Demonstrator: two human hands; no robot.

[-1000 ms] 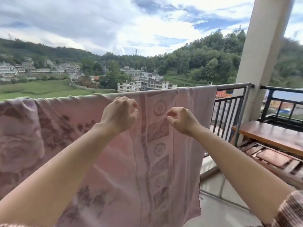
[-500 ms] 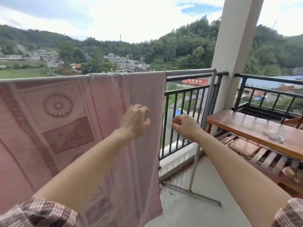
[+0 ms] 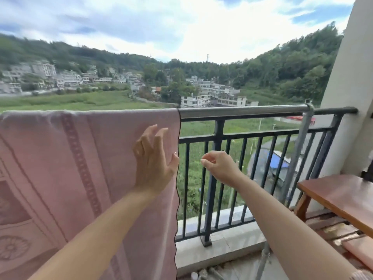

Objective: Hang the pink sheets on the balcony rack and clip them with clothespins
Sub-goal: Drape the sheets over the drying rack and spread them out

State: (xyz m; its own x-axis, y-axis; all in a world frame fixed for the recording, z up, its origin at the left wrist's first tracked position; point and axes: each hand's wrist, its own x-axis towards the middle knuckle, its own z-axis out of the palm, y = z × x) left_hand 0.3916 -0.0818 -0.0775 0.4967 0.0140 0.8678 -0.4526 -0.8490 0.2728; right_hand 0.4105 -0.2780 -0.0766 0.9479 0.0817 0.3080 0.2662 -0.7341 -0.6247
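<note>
Pink sheet hangs draped over the silver rack bar, covering it from the left edge of the view to about the middle. The bar's right stretch is bare and ends at the rack's upright post. The sheet's wavy right edge falls straight down in front of the black railing, which stands just behind the rack. A woven border strip runs down the cloth, with a flower medallion low at the left.

Your left hand is raised in front of the sheet, just inside that right edge, with its back toward you. Its fingers are spread apart and only lightly bent, and the thumb lies at the very edge of the cloth. You grip nothing with it. Whether the fingertips touch the fabric cannot be told.

Your right hand is up beside it, to the right of the sheet and apart from it, in front of the railing bars. Its fingers are curled in, thumb and forefinger tips meeting, with nothing visible between them.

To your right a wooden tabletop stands by the white pillar, near the rack post. Beyond the railing lie green fields, pale buildings and wooded hills under a cloudy sky.
</note>
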